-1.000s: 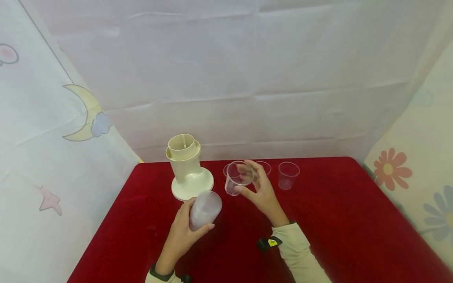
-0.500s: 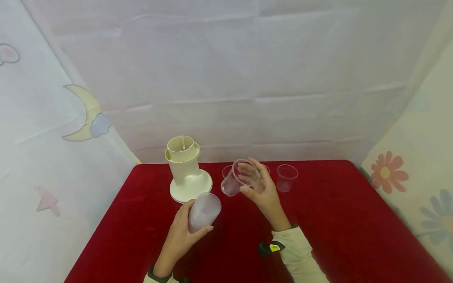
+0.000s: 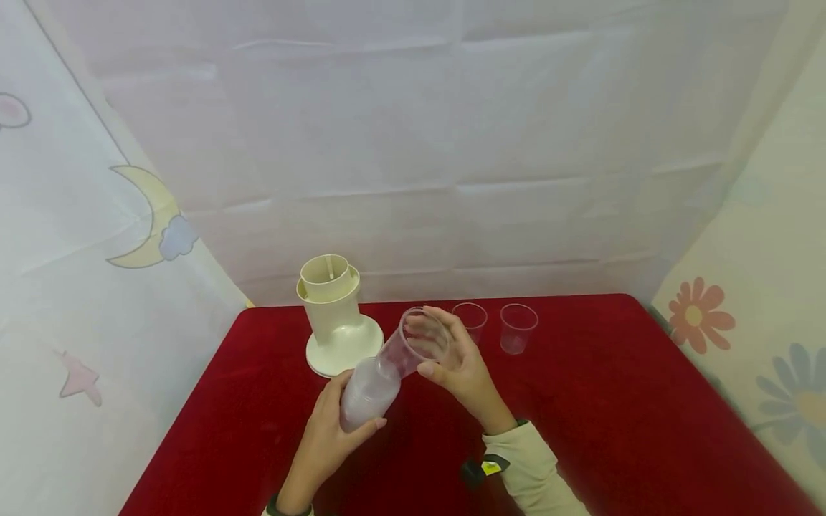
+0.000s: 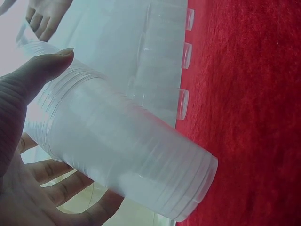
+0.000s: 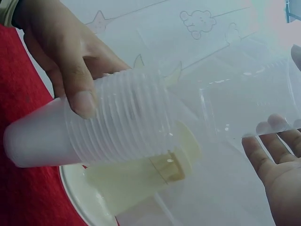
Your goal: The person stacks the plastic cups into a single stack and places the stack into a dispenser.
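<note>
A stack of nested clear plastic cups (image 3: 369, 403) lies tilted in my left hand (image 3: 323, 444), which grips it from the side with fingers and thumb around it. My right hand (image 3: 463, 376) holds a single clear plastic cup (image 3: 399, 352) near its rim. That cup slants down to the left, and its base overlaps the stack's open mouth in the head view. In the right wrist view the single cup (image 5: 249, 101) shows a short way from the stack's rim (image 5: 164, 108), right fingertips (image 5: 277, 123) against its wall.
On the red-covered table (image 3: 581, 401), clear cups (image 3: 519, 330) stand in a row at the back; three bases (image 4: 183, 103) show in the left wrist view. A cream plastic tube on a round base (image 3: 338, 344) stands behind my left hand. Printed cloth walls surround the table.
My right hand has moved left and slightly down, tipping its cup further and bringing the base to the stack's mouth. My left hand keeps the stack in nearly the same place.
</note>
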`<move>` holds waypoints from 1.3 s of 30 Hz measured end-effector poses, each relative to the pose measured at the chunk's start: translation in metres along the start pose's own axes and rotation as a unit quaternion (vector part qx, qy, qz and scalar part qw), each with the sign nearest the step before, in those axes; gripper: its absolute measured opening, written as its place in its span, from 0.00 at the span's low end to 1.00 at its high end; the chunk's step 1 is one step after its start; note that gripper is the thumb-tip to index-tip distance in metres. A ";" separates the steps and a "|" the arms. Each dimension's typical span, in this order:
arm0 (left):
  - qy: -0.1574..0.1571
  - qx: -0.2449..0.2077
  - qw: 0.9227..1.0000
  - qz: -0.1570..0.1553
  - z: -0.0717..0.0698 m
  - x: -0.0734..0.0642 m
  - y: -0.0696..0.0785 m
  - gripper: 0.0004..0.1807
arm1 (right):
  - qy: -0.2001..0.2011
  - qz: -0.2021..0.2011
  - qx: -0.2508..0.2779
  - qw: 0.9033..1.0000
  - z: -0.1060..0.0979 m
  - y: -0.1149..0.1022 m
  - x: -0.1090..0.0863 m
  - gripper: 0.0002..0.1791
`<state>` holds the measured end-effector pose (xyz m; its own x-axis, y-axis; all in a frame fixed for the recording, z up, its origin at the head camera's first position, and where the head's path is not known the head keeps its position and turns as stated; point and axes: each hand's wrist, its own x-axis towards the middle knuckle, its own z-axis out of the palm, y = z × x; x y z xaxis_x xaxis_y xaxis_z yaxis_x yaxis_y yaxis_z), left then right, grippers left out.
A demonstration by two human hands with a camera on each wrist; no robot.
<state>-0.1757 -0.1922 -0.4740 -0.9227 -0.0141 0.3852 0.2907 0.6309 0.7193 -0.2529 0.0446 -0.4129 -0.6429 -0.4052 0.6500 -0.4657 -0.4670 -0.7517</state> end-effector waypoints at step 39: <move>-0.006 0.015 1.000 0.008 0.001 -0.001 0.001 0.45 | -0.079 0.156 -0.162 0.971 0.014 0.042 -0.019 0.40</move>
<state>-0.1746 -0.1906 -0.4738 -0.9210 0.0061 0.3896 0.2986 0.6533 0.6957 -0.2517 0.0215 -0.4547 -0.6937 -0.6150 0.3748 -0.4468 -0.0407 -0.8937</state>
